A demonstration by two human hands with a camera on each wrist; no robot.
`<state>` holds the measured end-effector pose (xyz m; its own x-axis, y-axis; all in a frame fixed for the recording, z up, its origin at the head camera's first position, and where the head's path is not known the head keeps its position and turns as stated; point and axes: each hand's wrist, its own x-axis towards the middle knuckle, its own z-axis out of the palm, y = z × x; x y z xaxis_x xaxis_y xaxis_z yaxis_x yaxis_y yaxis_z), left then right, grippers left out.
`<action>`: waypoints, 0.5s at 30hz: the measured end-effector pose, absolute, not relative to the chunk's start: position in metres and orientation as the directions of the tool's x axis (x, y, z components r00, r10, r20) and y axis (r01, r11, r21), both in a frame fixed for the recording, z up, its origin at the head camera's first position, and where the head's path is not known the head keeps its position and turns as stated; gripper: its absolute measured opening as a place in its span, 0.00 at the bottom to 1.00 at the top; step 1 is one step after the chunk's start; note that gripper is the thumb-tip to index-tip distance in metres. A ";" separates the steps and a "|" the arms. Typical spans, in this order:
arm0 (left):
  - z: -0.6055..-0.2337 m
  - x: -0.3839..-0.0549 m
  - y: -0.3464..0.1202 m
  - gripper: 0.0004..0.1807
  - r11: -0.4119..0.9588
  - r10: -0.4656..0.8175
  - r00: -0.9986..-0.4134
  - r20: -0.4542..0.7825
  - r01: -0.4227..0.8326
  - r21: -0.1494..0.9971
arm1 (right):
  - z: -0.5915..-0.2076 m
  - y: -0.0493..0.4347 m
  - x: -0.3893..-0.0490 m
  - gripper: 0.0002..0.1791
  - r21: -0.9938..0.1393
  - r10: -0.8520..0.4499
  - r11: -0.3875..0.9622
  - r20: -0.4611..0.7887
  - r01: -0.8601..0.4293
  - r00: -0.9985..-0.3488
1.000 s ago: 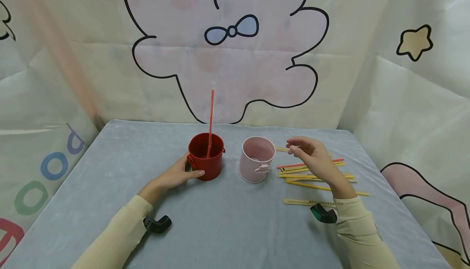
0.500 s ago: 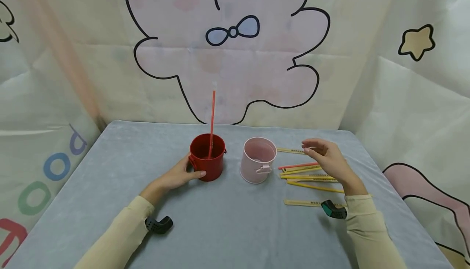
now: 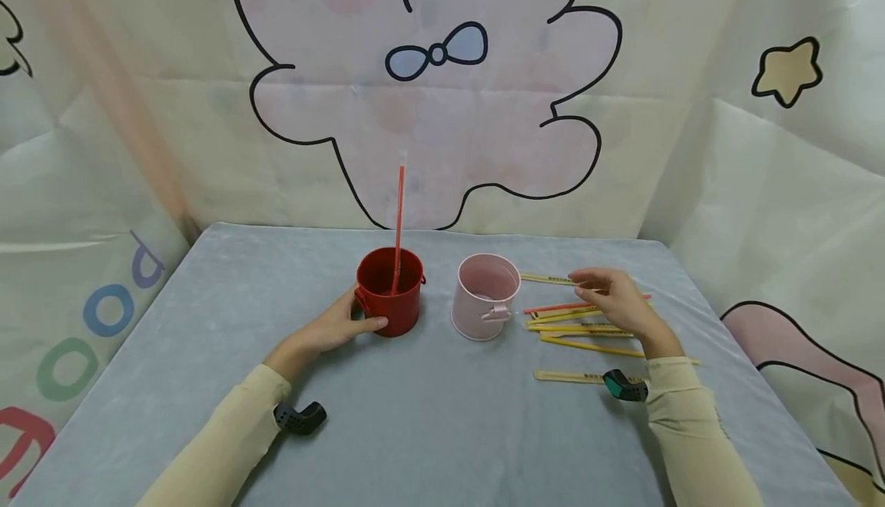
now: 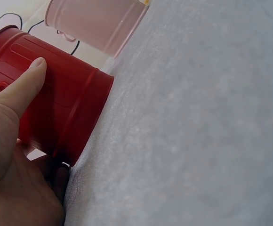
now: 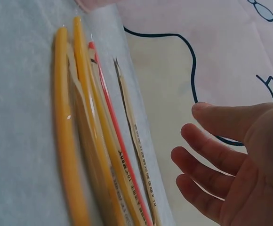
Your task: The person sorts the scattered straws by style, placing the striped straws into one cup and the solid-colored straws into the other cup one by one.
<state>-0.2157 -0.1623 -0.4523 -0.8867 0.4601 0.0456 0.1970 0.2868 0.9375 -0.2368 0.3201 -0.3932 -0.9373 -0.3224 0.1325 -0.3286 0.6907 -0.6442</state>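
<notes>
My left hand (image 3: 336, 326) grips a small red metal bucket (image 3: 399, 315) by its lower side, thumb laid across the wall in the left wrist view. A red straw (image 3: 399, 223) stands upright in that bucket. Beside it on the right is a pale pink bucket (image 3: 477, 307). My right hand (image 3: 615, 299) hovers over a loose pile, fingers slightly bent and apart from the thumb, nothing between them. Below it lie yellow straws (image 5: 66, 122), a red straw (image 5: 109, 103) and thin beige sticks (image 5: 139, 146) with printed writing. The hand hides part of the pile in the head view.
A grey-blue cloth (image 3: 442, 415) covers the table. One beige stick (image 3: 567, 376) lies apart, nearer the front. Behind the table hangs a cartoon-printed backdrop (image 3: 484, 138). Each wrist wears a black device, such as the left one (image 3: 300, 418).
My right hand has moved right over the pile, away from the pink bucket, then lowered slightly. My left hand and the red bucket stay in place.
</notes>
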 end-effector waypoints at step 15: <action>-0.454 -0.217 -0.163 0.40 0.297 0.450 -0.893 0.025 0.176 0.938 | -0.410 0.331 -0.243 0.17 -0.601 -0.362 0.731 0.059 -0.323 -0.930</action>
<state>-0.2175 -0.1627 -0.4544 -0.8929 0.4495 0.0251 0.1761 0.2974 0.9384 -0.2426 0.3315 -0.4096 -0.9304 -0.3618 0.0591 -0.3226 0.7315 -0.6007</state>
